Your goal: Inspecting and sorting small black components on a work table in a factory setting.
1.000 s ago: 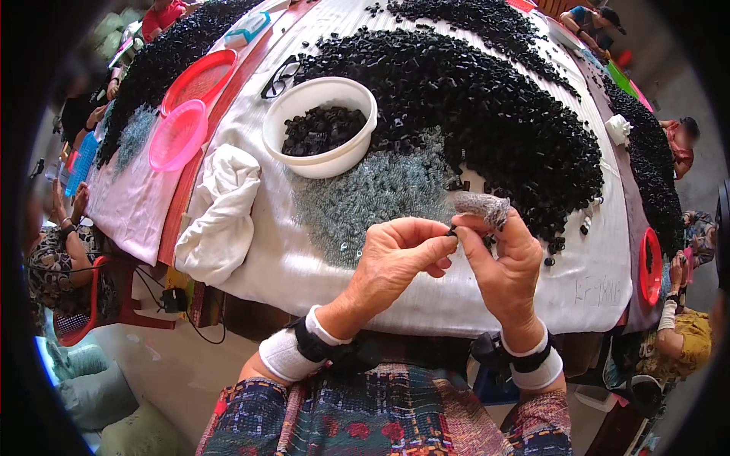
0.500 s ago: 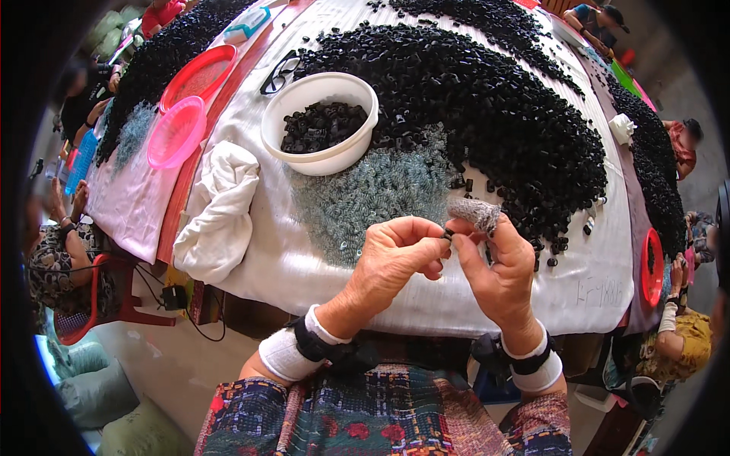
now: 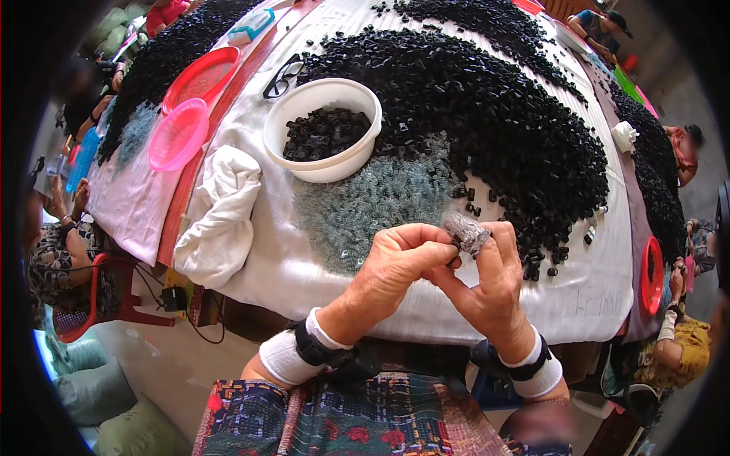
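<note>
My left hand (image 3: 395, 266) and my right hand (image 3: 490, 292) meet at the near edge of a white-covered table (image 3: 304, 266). Their fingertips pinch one small black piece (image 3: 455, 262) between them. A grey wrapping covers my right index finger (image 3: 465, 232). Just beyond the hands lies a patch of small clear grey springs (image 3: 380, 201). A large heap of small black pieces (image 3: 494, 121) spreads behind it. A white bowl (image 3: 323, 129) at the left holds more black pieces.
A crumpled white cloth (image 3: 224, 213) lies at the table's left edge. Pink and red baskets (image 3: 179, 133) and black eyeglasses (image 3: 283, 74) sit further left. Other people work at the left, right and far sides. A red basket (image 3: 652, 266) rests at the right corner.
The hands stay together at the table's edge; the fingertips have shifted slightly around the small black piece.
</note>
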Demonstrator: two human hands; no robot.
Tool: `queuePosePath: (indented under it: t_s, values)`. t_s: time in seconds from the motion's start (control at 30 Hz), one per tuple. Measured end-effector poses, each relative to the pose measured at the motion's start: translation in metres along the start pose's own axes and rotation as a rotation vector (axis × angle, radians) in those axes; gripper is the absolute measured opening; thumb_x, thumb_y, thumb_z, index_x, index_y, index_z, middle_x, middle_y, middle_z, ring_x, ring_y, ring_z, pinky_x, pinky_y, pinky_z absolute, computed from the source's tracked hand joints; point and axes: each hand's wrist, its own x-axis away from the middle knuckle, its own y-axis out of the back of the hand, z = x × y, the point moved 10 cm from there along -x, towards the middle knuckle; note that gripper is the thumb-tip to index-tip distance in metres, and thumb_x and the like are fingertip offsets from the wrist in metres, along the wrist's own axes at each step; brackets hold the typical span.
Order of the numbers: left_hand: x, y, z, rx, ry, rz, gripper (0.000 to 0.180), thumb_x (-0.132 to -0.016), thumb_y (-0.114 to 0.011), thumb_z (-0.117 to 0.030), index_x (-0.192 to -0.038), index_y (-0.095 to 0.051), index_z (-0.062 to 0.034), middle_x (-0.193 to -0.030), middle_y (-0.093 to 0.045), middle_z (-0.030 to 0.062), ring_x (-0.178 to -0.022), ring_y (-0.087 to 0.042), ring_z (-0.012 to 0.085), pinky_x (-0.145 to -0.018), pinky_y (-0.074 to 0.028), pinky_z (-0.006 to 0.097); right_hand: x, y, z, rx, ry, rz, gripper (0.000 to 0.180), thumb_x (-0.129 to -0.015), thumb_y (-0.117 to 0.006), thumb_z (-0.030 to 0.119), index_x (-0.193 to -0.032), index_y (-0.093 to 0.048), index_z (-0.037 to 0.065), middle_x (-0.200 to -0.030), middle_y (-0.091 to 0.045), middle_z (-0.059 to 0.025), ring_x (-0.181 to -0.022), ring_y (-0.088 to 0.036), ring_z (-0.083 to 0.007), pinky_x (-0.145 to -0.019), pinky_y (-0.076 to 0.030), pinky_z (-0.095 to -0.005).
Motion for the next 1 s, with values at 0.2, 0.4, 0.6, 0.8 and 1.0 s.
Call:
queuePosePath:
  t_s: [0.2, 0.4, 0.6, 0.8, 1.0]
  values:
    - [0.003, 0.001, 0.006, -0.092, 0.067, -0.007, 0.012, -0.086, -0.063, -0.007, -0.095, -0.064, 0.0012, -0.088, -0.066, 0.0075, -0.079, -0.064, 0.0142, -0.073, -0.053, 0.026, 0.001, 0.003, 0.005, 0.033, 0.034, -0.036, 0.034, -0.060, -0.077, 0.001, -0.089, -0.059, -0.003, -0.082, -0.053, -0.0127, -0.071, -0.050, -0.0285, -0.059, -0.043, -0.0366]
    - [0.004, 0.001, 0.004, -0.191, 0.066, -0.015, 0.015, -0.087, -0.065, -0.010, -0.097, -0.065, 0.0011, -0.090, -0.067, 0.0085, -0.080, -0.065, 0.0140, -0.073, -0.054, 0.026, 0.000, 0.005, 0.005, 0.053, 0.070, -0.024, 0.034, -0.059, -0.078, 0.002, -0.087, -0.059, -0.003, -0.079, -0.053, -0.0122, -0.069, -0.050, -0.0283, -0.058, -0.043, -0.0360]
    - [0.007, 0.000, 0.006, -0.154, 0.112, -0.007, 0.019, -0.089, -0.065, -0.012, -0.102, -0.066, 0.0012, -0.093, -0.068, 0.0102, -0.083, -0.066, 0.0158, -0.072, -0.055, 0.029, 0.003, 0.005, -0.007, -0.027, -0.019, -0.014, 0.037, -0.058, -0.077, 0.001, -0.091, -0.060, -0.005, -0.078, -0.054, -0.0121, -0.068, -0.050, -0.0281, -0.057, -0.044, -0.0360]
    - [0.005, -0.001, 0.008, -0.064, 0.085, 0.031, 0.022, -0.088, -0.067, -0.016, -0.099, -0.066, 0.0030, -0.091, -0.068, 0.0078, -0.080, -0.065, 0.0124, -0.070, -0.055, 0.025, 0.002, 0.007, -0.005, -0.006, -0.001, 0.015, 0.039, -0.059, -0.077, 0.002, -0.093, -0.061, -0.005, -0.078, -0.054, -0.0121, -0.068, -0.051, -0.0277, -0.057, -0.044, -0.0354]
    - [0.004, 0.003, 0.017, -0.001, 0.103, 0.054, 0.016, -0.090, -0.061, -0.008, -0.102, -0.065, 0.0027, -0.096, -0.067, 0.0116, -0.084, -0.066, 0.0176, -0.077, -0.056, 0.032, 0.013, -0.001, -0.012, -0.037, -0.020, 0.001, 0.038, -0.060, -0.077, 0.003, -0.094, -0.062, -0.004, -0.079, -0.054, -0.0120, -0.069, -0.051, -0.0282, -0.058, -0.044, -0.0359]
